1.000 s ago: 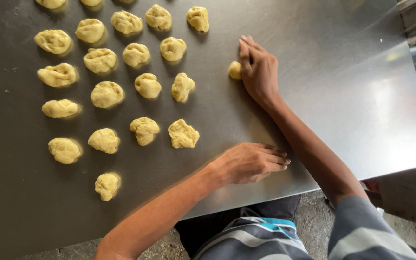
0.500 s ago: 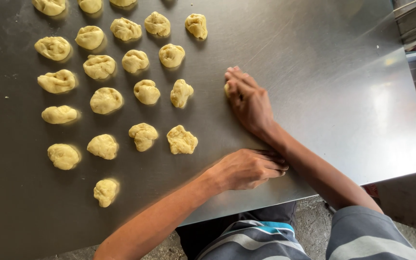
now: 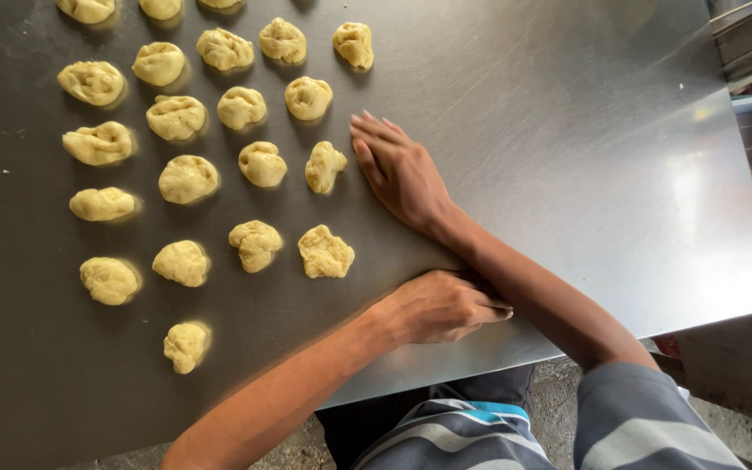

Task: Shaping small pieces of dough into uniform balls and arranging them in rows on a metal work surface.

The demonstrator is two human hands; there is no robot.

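Right hand (image 3: 402, 170) flat, palm down, fingers extended, grasping nothing, just beside a dough lump (image 3: 325, 166). Left hand (image 3: 441, 306) loosely curled, empty, on steel desk (image 3: 567, 130). Nineteen dough lumps counted.

Rows of dough lumps (image 3: 186, 178) cover the left half of the metal table (image 3: 585, 157), reaching to the upper edge of the frame. The right hand (image 3: 402, 174) lies flat at centre, just right of one lump (image 3: 325, 166). The left hand (image 3: 441, 306) rests below it, near the table's lower edge.
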